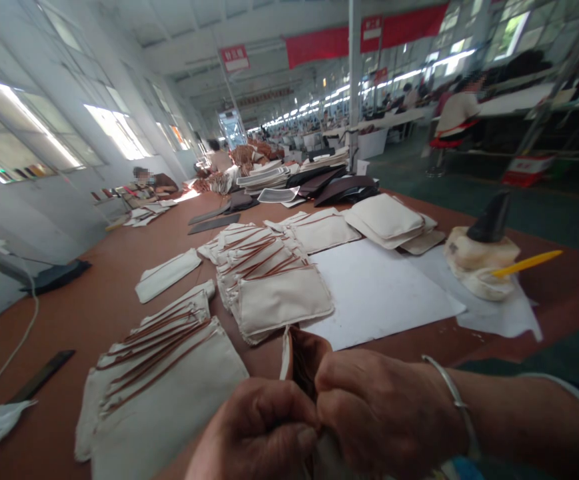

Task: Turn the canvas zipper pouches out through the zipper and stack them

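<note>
Both hands meet at the bottom of the view, pinching a cream fabric pouch (308, 353) with a brown lining. My left hand (256, 430) is closed, thumb and forefinger pressed together on the pouch's edge. Right beside it, my right hand (384, 410) is curled in a fist on the same piece, and a bangle circles that wrist. Most of the pouch is hidden behind the fingers. To the left lies a fanned stack of cream pouches (169, 393) with brown edging. Another overlapping pile of such pouches (284, 297) rests just beyond my hands.
White paper (369, 287) lies right of the piles. A glue pot (484, 253) with a black cone and a yellow-handled tool (529, 263) stands on the right. Cream panels (386, 217) and dark pieces (339, 187) sit farther back. A dark flat bar (44, 377) is at left. Other people sit in the distance.
</note>
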### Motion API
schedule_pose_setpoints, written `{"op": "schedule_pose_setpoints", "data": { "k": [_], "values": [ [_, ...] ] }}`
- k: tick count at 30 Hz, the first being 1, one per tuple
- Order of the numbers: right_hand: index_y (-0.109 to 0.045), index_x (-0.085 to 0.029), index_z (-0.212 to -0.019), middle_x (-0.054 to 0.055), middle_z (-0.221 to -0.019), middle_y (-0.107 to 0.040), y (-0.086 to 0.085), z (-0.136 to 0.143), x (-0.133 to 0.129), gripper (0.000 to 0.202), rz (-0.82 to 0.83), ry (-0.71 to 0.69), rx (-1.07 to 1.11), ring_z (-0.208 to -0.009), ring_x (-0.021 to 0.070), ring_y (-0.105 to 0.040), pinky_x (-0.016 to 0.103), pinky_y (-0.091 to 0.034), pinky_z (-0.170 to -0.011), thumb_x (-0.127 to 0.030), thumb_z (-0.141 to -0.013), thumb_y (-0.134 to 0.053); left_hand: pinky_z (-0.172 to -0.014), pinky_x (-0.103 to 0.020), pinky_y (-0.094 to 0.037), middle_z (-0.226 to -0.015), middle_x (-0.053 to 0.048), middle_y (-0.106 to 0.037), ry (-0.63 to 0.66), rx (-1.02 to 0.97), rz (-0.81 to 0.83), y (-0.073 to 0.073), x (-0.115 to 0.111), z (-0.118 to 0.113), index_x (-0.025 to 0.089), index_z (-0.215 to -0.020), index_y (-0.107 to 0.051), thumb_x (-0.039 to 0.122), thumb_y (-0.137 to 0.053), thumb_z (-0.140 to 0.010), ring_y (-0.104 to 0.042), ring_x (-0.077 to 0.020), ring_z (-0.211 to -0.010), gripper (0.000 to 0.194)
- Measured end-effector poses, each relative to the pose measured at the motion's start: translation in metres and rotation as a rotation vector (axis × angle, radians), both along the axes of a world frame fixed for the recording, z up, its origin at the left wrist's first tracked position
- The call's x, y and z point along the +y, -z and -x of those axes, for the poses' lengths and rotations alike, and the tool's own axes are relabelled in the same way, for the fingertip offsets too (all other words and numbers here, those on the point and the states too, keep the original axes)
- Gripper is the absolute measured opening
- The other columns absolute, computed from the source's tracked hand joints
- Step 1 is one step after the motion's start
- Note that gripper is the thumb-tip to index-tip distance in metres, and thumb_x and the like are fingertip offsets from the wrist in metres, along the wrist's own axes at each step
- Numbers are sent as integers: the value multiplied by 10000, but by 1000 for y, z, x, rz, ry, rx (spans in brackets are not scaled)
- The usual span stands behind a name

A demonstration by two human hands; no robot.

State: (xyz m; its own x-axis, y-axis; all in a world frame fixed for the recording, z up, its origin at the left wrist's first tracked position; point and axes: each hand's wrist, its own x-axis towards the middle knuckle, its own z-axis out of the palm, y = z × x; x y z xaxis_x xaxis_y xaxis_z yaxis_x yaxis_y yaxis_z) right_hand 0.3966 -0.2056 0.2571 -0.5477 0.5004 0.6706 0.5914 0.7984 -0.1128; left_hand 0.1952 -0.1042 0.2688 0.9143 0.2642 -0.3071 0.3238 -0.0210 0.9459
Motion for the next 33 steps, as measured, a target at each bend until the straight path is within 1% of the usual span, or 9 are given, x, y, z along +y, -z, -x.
{"op": "schedule_pose_setpoints", "data": {
  "k": [6,8,11,14,17,19,25,30,33],
  "values": [
    [-578,-144,-756,43,-622,-483,13,-7,-9,317,-115,47,-61,-560,181,-378,336,-306,-484,-144,-954,-332,-515,-190,-277,-648,8,-471,-42,11,87,2,3,2,114,-813,-634,540,-686,-823,-368,-90,-578,430],
    [-578,-126,-833,54,-689,-531,11,-9,-12,256,8,28,76,-616,172,-433,305,-383,-529,-134,-967,-361,-517,-189,-278,-653,10,-465,-33,-1,63,1,4,3,114,-794,-623,535,-689,-822,-364,-88,-581,427],
    [-563,-101,-1043,101,-916,-600,-3,-13,-10,168,292,54,369,-852,170,-538,280,-491,-752,-139,-992,-407,-504,-188,-266,-643,20,-452,-36,2,30,0,5,2,119,-800,-612,535,-676,-833,-340,-80,-562,422],
    [-578,-122,-1023,107,-997,-619,-15,-15,3,210,512,-108,443,-977,176,-555,329,-466,-923,-228,-1036,-398,-501,-192,-267,-649,18,-451,-5,-3,-65,-3,6,1,117,-804,-621,515,-649,-862,-341,-84,-567,403],
    [-557,-136,-875,64,-889,-603,-12,-13,17,270,649,-334,453,-850,145,-559,272,-476,-819,-300,-1038,-417,-498,-189,-268,-655,21,-451,43,-8,-150,-7,8,3,114,-841,-643,495,-622,-892,-352,-82,-570,385],
    [-519,-146,-827,33,-822,-555,-4,-9,21,246,693,-381,491,-741,115,-516,218,-456,-687,-297,-1012,-459,-504,-184,-274,-651,27,-447,52,-11,-213,-10,9,4,115,-826,-647,480,-618,-900,-357,-79,-573,373],
    [-463,-164,-776,-8,-731,-477,11,-7,16,132,664,-156,382,-633,98,-410,200,-351,-559,-213,-894,-498,-508,-185,-302,-667,15,-479,5,15,-147,-5,9,2,125,-785,-599,513,-643,-870,-379,-85,-576,400],
    [-430,-172,-797,-4,-738,-451,10,-14,15,282,820,-230,468,-646,105,-391,202,-356,-556,-365,-1000,-402,-528,-202,-277,-720,4,-528,-28,11,138,-5,14,4,132,-929,-637,569,-809,-676,-400,-99,-603,533],
    [-437,-170,-830,13,-774,-462,7,-16,15,346,895,-259,526,-685,119,-410,220,-391,-593,-450,-1025,-380,-553,-219,-281,-746,-17,-536,-32,-2,62,-13,21,5,117,-964,-680,724,-691,-704,-406,-120,-639,661]
  ]
}}
